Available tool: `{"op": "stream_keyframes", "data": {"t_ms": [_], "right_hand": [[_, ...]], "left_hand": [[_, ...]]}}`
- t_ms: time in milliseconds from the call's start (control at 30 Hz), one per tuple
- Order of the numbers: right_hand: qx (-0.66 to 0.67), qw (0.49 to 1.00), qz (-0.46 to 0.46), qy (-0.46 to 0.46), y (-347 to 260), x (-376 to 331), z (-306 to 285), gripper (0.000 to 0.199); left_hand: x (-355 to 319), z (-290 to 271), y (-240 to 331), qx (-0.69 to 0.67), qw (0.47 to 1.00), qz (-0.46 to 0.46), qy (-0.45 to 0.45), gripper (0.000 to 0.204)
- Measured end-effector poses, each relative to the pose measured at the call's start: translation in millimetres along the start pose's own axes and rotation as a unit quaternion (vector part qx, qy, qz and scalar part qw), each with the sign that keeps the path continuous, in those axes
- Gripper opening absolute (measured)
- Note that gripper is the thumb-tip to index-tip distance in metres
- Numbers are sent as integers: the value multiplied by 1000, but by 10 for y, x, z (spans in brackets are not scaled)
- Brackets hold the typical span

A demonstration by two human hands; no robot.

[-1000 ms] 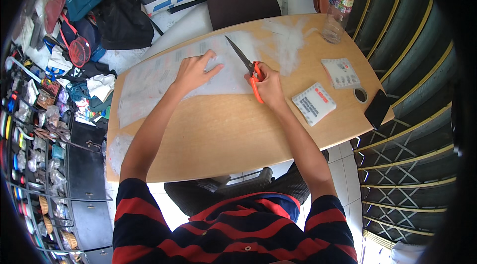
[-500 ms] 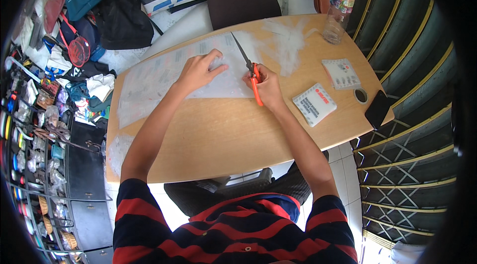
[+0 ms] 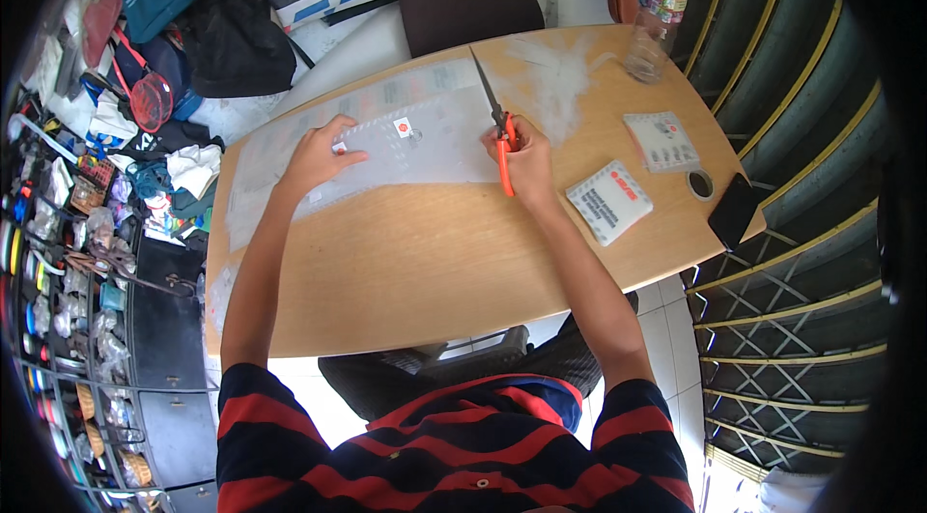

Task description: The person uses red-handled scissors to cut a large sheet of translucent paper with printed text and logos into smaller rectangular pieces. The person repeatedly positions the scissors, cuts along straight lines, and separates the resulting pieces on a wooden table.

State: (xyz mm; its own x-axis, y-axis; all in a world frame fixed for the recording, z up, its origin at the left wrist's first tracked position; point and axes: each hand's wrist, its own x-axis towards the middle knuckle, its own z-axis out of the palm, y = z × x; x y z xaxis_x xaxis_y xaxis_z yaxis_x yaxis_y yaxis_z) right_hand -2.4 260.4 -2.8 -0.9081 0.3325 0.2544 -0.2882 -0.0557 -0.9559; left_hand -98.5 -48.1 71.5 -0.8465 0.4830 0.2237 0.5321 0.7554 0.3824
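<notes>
While my left hand [image 3: 323, 154] stays flat, fingers spread, pinning the clear plastic sheet [image 3: 406, 141] to the surface [image 3: 425, 262], the sheet has barely shifted. My right hand [image 3: 521, 157] grips the orange-handled scissors [image 3: 497, 127]; blades, angled up-left a second ago, now point nearly straight away along the sheet's right edge. Looks lined up for cutting.

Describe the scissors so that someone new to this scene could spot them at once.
On the wooden table, find the clear plastic sheet the left hand presses flat. At its right edge, the right hand grips the scissors: orange handles, long dark blades pointing away, the table's only tool.
</notes>
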Motion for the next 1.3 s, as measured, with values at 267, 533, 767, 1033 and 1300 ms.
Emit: {"op": "stream_keyframes", "data": {"t_ms": [267,533,767,1033,1300], "right_hand": [[-19,998,-35,56,65,118,-139,17],[7,996,-52,78,-134,113,-196,18],[58,979,-101,168,-442,158,-323,20],[52,989,-73,119,-1511,-156,-709,17],[-114,991,-52,46,-1648,-903,-1124,22]], "left_hand": [[-398,-349,-1102,113,992,-47,23,38],[-704,-586,-1669,226,962,-78,130,32],[-630,-1610,-979,285,932,67,214,35],[-1313,-2609,97,155,962,-20,225,40],[-1982,-2618,350,135,984,-71,94,32]]}}
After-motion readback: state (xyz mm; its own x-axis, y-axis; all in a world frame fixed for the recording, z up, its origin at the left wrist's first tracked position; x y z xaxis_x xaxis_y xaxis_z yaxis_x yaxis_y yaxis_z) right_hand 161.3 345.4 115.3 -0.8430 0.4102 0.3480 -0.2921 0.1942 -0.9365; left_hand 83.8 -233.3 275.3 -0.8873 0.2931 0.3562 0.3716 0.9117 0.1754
